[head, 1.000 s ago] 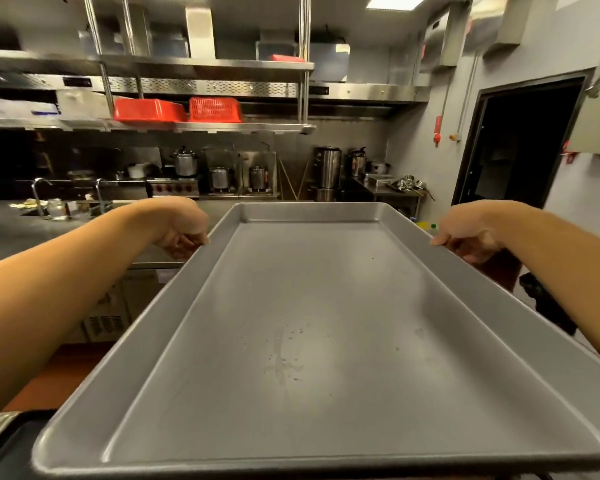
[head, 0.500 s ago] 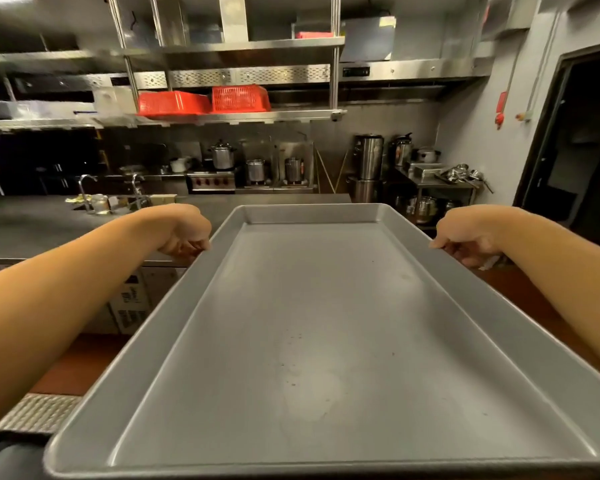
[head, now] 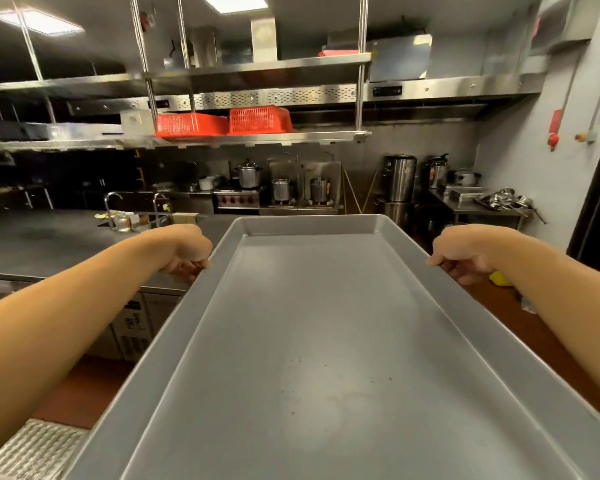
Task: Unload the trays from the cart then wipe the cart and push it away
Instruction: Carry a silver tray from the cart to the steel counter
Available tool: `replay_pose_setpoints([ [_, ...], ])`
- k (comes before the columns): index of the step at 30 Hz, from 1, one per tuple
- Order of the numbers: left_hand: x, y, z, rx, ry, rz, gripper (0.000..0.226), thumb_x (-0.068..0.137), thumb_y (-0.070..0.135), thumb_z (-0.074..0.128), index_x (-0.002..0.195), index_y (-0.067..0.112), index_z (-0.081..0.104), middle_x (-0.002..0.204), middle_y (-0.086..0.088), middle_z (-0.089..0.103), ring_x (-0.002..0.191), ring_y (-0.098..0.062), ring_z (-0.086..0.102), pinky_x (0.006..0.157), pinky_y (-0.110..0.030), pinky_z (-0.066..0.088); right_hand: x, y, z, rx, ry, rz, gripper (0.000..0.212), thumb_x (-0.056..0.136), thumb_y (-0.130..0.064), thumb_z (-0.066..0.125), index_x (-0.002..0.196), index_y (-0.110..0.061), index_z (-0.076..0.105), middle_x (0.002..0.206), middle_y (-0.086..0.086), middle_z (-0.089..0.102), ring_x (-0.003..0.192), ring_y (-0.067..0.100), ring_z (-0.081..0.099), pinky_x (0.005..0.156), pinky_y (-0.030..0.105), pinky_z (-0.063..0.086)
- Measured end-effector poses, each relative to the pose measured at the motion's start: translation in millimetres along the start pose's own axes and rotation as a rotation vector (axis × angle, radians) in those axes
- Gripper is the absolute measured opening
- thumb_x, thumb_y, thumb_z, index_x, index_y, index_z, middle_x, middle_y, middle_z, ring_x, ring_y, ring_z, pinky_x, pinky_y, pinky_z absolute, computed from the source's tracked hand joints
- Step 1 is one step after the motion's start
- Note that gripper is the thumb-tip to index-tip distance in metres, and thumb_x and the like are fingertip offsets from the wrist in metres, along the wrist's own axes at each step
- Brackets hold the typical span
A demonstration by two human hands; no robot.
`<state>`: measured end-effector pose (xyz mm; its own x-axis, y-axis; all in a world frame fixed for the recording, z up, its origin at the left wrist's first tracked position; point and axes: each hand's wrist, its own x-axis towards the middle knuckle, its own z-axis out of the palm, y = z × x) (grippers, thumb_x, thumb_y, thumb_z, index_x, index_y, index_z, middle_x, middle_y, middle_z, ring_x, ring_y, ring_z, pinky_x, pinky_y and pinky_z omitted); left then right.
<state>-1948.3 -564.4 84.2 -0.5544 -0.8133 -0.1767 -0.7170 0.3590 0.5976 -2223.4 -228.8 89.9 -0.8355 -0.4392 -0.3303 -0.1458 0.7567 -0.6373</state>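
A large grey rectangular metal tray [head: 326, 341] is held level, its far long rims grasped by the left hand [head: 187, 252] and right hand [head: 461, 254].

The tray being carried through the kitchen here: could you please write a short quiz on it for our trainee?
1. True or false: the tray is loaded with food.
2. What colour are the two baskets on the hanging shelf? A) blue B) red C) green
3. Fill in: the left hand and the right hand each grip a long ____ of the tray.

Key
1. False: its bed is bare apart from small specks.
2. B.
3. Edge: one hand on each side, fingers curled under the rim.
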Motion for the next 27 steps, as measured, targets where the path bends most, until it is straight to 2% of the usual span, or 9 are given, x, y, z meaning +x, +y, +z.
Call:
replay_pose_setpoints([
  [4, 75.5, 15.5, 1.2, -0.003, 0.012, -0.011, 0.021, 0.088, -0.01, 0.057, 0.108, -0.009, 0.064, 0.087, -0.022, 0.064, 0.065, -0.029, 0.06, 0.061, -0.037, 0.052, 73.5, -30.8, -1.5, -0.016, -0.012, 0.015, 0.016, 0.101, -0.009, 0.055, 0.111, 0.001, 0.064, 0.071, 0.014, 0.068, 0.042, 0.02, 0.065, 0.04, 0.022, 0.049],
  [9, 186.2, 31.5, 1.9, -0.013, 0.002, -0.018, 0.024, 0.084, -0.011, 0.06, 0.107, -0.01, 0.066, 0.089, -0.024, 0.063, 0.073, -0.033, 0.059, 0.066, -0.04, 0.051, 167.7, -76.4, 4.2, -0.015, -0.006, 0.044, 0.014, 0.101, -0.008, 0.056, 0.108, 0.002, 0.064, 0.062, 0.014, 0.07, 0.041, 0.022, 0.067, 0.038, 0.022, 0.049],
  [12, 253.3, 44.9, 1.5, 0.008, -0.007, -0.007, 0.022, 0.082, -0.012, 0.063, 0.104, -0.011, 0.066, 0.083, -0.024, 0.064, 0.069, -0.032, 0.061, 0.064, -0.04, 0.052, 231.4, -101.5, 10.6, -0.022, 0.007, 0.044, 0.013, 0.101, -0.008, 0.057, 0.107, 0.0, 0.065, 0.075, 0.015, 0.072, 0.047, 0.022, 0.069, 0.04, 0.023, 0.05],
  [15, 307.7, 55.0, 9.0, 0.006, 0.001, -0.002, 0.01, 0.087, -0.012, 0.058, 0.094, -0.007, 0.062, 0.077, -0.02, 0.062, 0.062, -0.029, 0.06, 0.06, -0.036, 0.053, 289.1, -120.3, 20.1, -0.039, 0.016, 0.056, 0.012, 0.1, -0.009, 0.058, 0.107, -0.004, 0.067, 0.093, 0.016, 0.074, 0.07, 0.025, 0.071, 0.049, 0.027, 0.055],
  [19, 384.5, 57.9, 27.3, 0.001, 0.001, -0.009, 0.011, 0.086, -0.013, 0.058, 0.093, -0.006, 0.063, 0.075, -0.02, 0.062, 0.064, -0.031, 0.063, 0.065, -0.041, 0.056, 362.4, -139.4, 34.3, -0.037, 0.018, 0.056, 0.01, 0.1, -0.008, 0.058, 0.105, -0.006, 0.066, 0.092, 0.016, 0.071, 0.069, 0.025, 0.068, 0.052, 0.03, 0.058],
  [20, 404.7, 57.1, 33.4, 0.003, -0.006, -0.012, 0.011, 0.087, -0.013, 0.058, 0.092, -0.005, 0.063, 0.074, -0.02, 0.062, 0.063, -0.03, 0.063, 0.065, -0.041, 0.056, 382.3, -142.2, 40.0, -0.033, 0.013, 0.061, 0.01, 0.101, -0.008, 0.057, 0.106, -0.006, 0.065, 0.093, 0.017, 0.071, 0.07, 0.026, 0.068, 0.055, 0.033, 0.06],
  [23, 468.6, 58.6, 53.4, 0.026, -0.028, -0.033, 0.011, 0.087, -0.013, 0.057, 0.086, -0.004, 0.062, 0.068, -0.019, 0.06, 0.059, -0.029, 0.061, 0.061, -0.038, 0.054, 447.7, -148.4, 59.8, -0.002, -0.009, 0.101, 0.011, 0.102, -0.008, 0.055, 0.108, -0.005, 0.064, 0.101, 0.021, 0.072, 0.086, 0.03, 0.071, 0.079, 0.044, 0.063],
  [24, 491.6, 59.2, 61.3, 0.036, -0.034, -0.039, 0.012, 0.087, -0.014, 0.057, 0.083, -0.003, 0.061, 0.064, -0.018, 0.059, 0.056, -0.028, 0.059, 0.057, -0.035, 0.053, 471.6, -149.9, 66.9, 0.002, -0.022, 0.117, 0.012, 0.103, -0.008, 0.054, 0.108, -0.005, 0.064, 0.098, 0.02, 0.072, 0.085, 0.03, 0.072, 0.077, 0.044, 0.063],
  [27, 559.0, 61.4, 88.3, 0.07, -0.071, -0.075, 0.015, 0.088, -0.015, 0.055, 0.079, -0.003, 0.06, 0.051, -0.014, 0.056, 0.047, -0.025, 0.055, 0.045, -0.029, 0.048, 543.9, -154.7, 87.2, 0.023, -0.064, 0.161, 0.012, 0.104, -0.007, 0.05, 0.104, -0.002, 0.062, 0.082, 0.015, 0.07, 0.07, 0.027, 0.069, 0.052, 0.036, 0.061],
])
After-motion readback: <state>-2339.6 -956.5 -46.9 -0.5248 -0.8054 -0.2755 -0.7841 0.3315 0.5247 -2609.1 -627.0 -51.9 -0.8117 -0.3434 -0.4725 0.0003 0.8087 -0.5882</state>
